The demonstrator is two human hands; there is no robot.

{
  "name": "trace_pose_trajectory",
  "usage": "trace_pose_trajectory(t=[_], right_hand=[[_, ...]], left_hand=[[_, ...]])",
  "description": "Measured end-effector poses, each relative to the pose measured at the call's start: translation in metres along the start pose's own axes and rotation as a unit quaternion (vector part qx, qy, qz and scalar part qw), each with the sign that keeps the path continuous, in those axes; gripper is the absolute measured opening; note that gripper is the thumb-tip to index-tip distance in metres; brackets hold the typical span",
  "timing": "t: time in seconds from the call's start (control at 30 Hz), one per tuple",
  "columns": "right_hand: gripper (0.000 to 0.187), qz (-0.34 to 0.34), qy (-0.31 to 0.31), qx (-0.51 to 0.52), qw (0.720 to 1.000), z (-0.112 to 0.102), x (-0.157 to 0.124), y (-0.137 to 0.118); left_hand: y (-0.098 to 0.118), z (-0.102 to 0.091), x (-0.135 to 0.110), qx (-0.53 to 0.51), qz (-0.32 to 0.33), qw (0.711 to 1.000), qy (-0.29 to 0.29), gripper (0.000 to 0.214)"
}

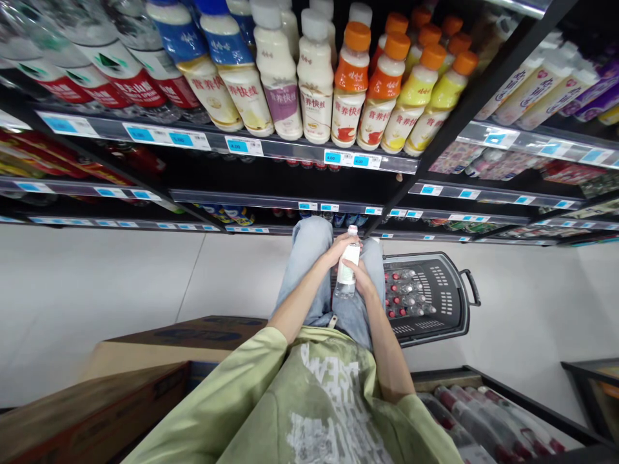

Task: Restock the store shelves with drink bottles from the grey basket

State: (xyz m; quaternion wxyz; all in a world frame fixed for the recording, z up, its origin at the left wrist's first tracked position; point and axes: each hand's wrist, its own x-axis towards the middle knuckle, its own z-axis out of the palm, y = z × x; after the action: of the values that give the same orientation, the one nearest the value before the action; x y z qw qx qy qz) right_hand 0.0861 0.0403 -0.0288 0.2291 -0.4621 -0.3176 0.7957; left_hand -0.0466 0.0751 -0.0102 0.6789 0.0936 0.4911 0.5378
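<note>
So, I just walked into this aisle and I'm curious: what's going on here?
A person stands in a shop aisle, holding a small clear bottle in both hands: the left hand near the cap, the right hand lower down. A dark basket on the floor beside their legs holds more bottles. Stocked drink shelves stand ahead.

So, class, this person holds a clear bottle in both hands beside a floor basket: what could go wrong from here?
The clear plastic bottle with white cap and label is held by the left hand near the cap and the right hand lower down; a slack grip could drop it on the pale floor. The dark grey plastic basket of red-capped bottles stands close by the legs, so a sideways step might trip on it.
</note>
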Motion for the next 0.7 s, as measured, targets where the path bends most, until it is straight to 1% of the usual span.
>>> trace_pose_trajectory(t=[0.1,0.17,0.4,0.7], right_hand=[[0.060,-0.006,-0.001,0.001,1.000,0.0004,-0.0004,0.0003],[0.061,-0.011,-0.006,0.000,1.000,0.0000,-0.0001,0.0013],[0.059,0.010,-0.018,-0.009,1.000,-0.0012,0.0036,0.0036],[0.057,0.003,-0.019,-0.006,1.000,-0.0012,0.0039,0.0054]], left_hand=[[0.0018,0.0012,-0.0029,0.003,0.001,1.000,-0.017,0.028],[0.0021,0.0018,-0.0043,0.014,0.001,1.000,-0.020,0.028],[0.0007,0.0020,-0.0061,0.032,0.010,0.999,0.008,0.013],[-0.0010,0.0011,-0.0032,0.026,0.016,0.999,0.020,0.012]])
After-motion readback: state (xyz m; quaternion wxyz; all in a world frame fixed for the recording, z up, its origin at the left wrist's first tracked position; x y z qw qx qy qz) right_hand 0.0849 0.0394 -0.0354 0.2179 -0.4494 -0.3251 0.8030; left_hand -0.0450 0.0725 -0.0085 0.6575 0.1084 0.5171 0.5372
